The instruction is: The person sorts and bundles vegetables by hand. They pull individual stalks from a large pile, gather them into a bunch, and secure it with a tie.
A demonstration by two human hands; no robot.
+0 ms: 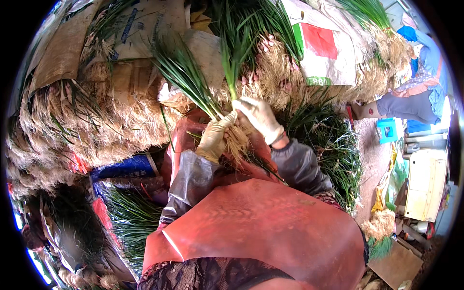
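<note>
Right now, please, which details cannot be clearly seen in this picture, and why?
Head view: leafy bunch, its stems inside the left hand, hidden by that closed hand.
Head view: whatever lies under the red apron, which covers it.
Head view: co-worker at far right, hands too small to tell.

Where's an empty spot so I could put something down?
A bare strip of floor runs on the right, between the green leaf pile and the blue plastic container. The red apron is also bare below the left hand and right hand, though it may slope. It's crowded up top with rooty bunches, and around the leafy stalks those hands hold.
</note>
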